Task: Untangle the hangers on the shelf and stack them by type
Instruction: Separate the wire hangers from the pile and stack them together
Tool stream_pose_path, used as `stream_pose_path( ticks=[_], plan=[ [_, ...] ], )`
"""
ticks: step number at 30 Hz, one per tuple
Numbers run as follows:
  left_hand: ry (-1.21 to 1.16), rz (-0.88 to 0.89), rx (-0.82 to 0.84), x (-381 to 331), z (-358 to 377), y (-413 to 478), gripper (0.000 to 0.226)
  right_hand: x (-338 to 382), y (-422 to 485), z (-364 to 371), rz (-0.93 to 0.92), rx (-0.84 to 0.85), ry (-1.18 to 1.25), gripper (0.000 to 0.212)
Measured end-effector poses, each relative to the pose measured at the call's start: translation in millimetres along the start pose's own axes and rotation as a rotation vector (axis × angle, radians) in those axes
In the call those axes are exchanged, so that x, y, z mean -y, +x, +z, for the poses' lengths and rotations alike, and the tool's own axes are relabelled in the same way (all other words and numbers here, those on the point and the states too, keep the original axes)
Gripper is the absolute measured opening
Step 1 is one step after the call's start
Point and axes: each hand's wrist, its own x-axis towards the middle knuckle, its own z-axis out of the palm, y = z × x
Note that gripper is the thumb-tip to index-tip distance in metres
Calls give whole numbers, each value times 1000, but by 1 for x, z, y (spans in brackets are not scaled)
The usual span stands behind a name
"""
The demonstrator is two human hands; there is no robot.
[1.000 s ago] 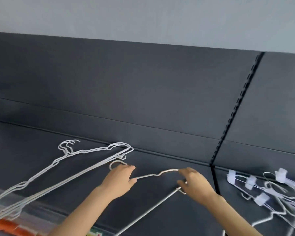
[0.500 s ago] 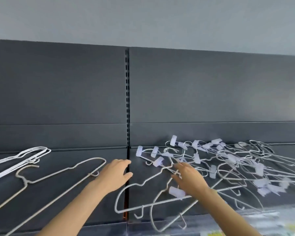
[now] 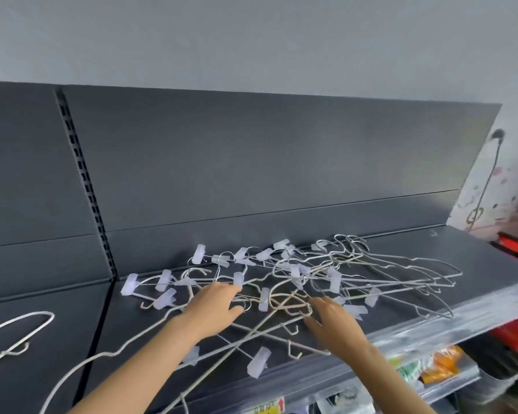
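A tangled heap of white wire hangers (image 3: 371, 273) lies on the dark shelf (image 3: 476, 249); many carry pale plastic clips (image 3: 198, 253), others are plain wire. My left hand (image 3: 213, 309) rests on the left part of the heap, fingers spread over the wires. My right hand (image 3: 335, 319) hovers over the middle of the heap, fingers apart and blurred, touching wires without a clear grip. A plain wire hanger (image 3: 18, 333) lies apart at the far left on the neighbouring shelf section.
The dark back panel (image 3: 251, 174) rises behind the shelf, with a slotted upright (image 3: 84, 186) at the left. A clear price rail (image 3: 431, 327) runs along the shelf's front edge. Packaged goods (image 3: 437, 369) sit on the shelf below.
The view has swung right from the plain hanger stack to the tangled heap. Both hands let go of the plain hanger and moved onto the clip hanger pile.
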Motion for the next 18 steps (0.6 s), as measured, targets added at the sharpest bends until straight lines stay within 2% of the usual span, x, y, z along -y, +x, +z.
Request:
stream_pose_path(
  ticks=[7, 11, 16, 18],
  plan=[
    [-20, 108, 38, -57, 20, 63, 42, -61, 12, -17, 79, -48, -5, 43],
    [-29, 167, 40, -79, 27, 107, 26, -90, 33, -32, 95, -91, -31, 34],
    [-39, 205, 58, -97, 29, 150, 39, -118, 59, -41, 144, -104, -53, 45],
    [-39, 210, 62, -98, 32, 166, 29, -126, 69, -42, 151, -101, -49, 46]
  ],
)
